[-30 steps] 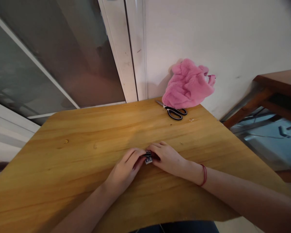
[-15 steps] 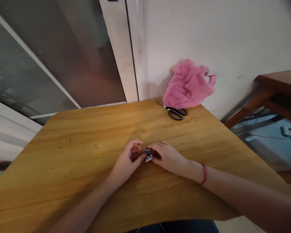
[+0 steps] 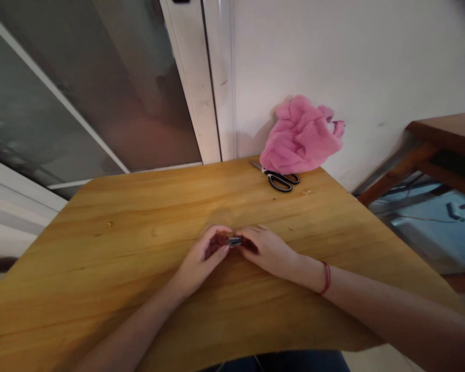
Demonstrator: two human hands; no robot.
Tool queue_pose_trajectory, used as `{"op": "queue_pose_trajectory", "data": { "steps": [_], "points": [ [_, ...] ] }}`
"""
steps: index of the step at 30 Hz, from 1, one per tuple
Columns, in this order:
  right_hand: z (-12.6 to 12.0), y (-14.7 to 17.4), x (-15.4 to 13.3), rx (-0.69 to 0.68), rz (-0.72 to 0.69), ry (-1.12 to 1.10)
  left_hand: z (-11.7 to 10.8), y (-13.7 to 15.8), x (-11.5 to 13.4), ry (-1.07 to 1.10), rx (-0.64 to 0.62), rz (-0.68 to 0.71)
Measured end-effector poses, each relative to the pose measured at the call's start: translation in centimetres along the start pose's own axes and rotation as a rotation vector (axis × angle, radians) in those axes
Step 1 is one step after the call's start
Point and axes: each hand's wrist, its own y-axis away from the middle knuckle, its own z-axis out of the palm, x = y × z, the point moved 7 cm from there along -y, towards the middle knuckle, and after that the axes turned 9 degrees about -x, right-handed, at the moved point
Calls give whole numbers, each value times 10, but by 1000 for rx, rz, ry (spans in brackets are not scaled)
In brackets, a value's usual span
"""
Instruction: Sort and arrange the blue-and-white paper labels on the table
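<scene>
Between the hands (image 3: pixel 270 251), small dark object (image 3: pixel 234 241), right pinching, left half-curled, its hold unclear.

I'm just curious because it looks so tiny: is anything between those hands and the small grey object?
Nothing visible is. The right hand holds the small grey object, and the left hand is right at its other end. The scissors and pink cloth lie farther back.

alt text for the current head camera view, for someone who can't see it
A person's right hand holds a small dark object over a wooden table, the left hand curled at its other end. Beyond, black-handled scissors lie at the edge of a pink fluffy cloth.
</scene>
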Motion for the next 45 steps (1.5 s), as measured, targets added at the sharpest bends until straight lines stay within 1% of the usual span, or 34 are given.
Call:
{"op": "queue_pose_trajectory", "data": {
  "steps": [2,6,9,12,14,19,21,23,26,28,31,33,36,40,45],
  "points": [
    [1,0,1,-9,14,-7,3,0,0,-15,-18,1],
    [4,0,2,-17,17,-14,5,-3,-7,-27,13,-18],
    [1,1,0,13,-1,-51,6,-3,-3,-56,18,27],
    [-2,2,-1,42,-18,-85,1,1,2,-161,69,76],
    [-3,2,-1,44,-21,-66,-2,3,3,-238,98,87],
    [3,1,1,-15,1,23,-5,-2,-6,-285,108,17],
    [4,0,0,-22,-19,42,-4,-3,-3,-308,104,19],
    [1,1,-3,6,-51,39,-2,-2,4,-342,102,53],
    [-3,2,-6,42,-61,29,-5,1,13,-378,155,99],
    [-2,2,-6,20,-39,33,-7,1,10,-347,172,79],
    [3,0,-4,-40,-15,64,-7,-3,-3,-254,120,-1],
    [5,-1,-4,-63,-14,88,-5,-4,-8,-206,84,-25],
    [5,0,-7,-79,-35,84,-4,-2,-6,-187,89,-3],
    [2,2,-11,-64,-60,54,-6,1,2,-271,140,44],
    [4,1,-8,-69,-33,15,-4,-2,-4,-201,95,-18]
  ]
}}
